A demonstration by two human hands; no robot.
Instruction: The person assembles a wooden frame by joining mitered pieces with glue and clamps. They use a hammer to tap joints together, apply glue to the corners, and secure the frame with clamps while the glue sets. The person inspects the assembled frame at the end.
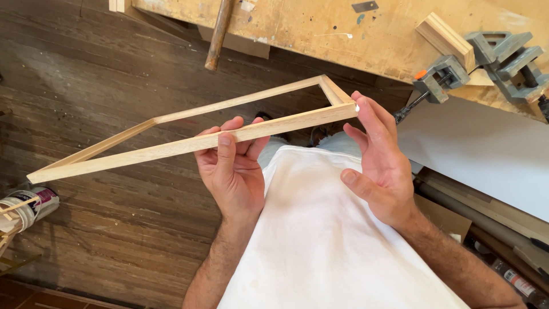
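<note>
A wooden frame (pixel 189 129) of pale, thin strips is held flat in the air above a dark plank floor (pixel 114 229), seen from the head camera. The left hand (pixel 231 169) grips the near strip about midway, thumb pressed on top and fingers curled beneath. The right hand (pixel 380 163) is open, its fingertips touching the frame's right corner while thumb and palm stay clear of the wood. Beyond the frame, a paint-flecked workbench (pixel 343 34) carries a wood block (pixel 446 39) and grey corner clamps (pixel 486 63), with a hammer handle (pixel 219 34) leaning at its edge. A white board (pixel 486 149) sits to the right, a taped tin (pixel 31 206) at far left.
</note>
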